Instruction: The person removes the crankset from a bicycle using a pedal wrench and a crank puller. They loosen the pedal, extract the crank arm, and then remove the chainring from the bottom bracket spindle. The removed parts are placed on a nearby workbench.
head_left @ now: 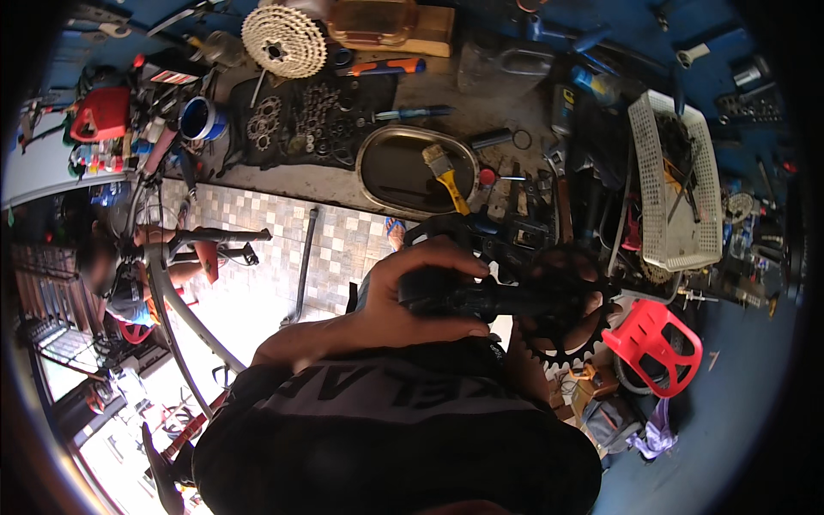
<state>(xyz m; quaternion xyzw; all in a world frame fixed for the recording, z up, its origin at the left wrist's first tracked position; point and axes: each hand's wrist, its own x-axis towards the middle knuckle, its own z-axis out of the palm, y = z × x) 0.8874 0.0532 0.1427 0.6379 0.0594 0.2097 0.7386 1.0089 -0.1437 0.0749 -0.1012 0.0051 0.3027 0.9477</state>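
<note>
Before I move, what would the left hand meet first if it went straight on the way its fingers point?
Probably the toothed chainring, at the other end of the dark shaft the left hand grips; shadow leaves the depth unclear.

- Your left forearm [305,342] lies toward 8 o'clock.
- Your left hand [386,287] curls in a grip near centre, fingertips [470,263] toward 3 o'clock.
- Your right hand [591,302], toward 4 o'clock, is mostly hidden.

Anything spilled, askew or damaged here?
Nothing clearly stands out. The bench is cluttered, and a yellow-handled brush lies slanted in the oval tray, but that looks like ordinary workshop mess; the toothed chainring is too dark to judge.
</note>
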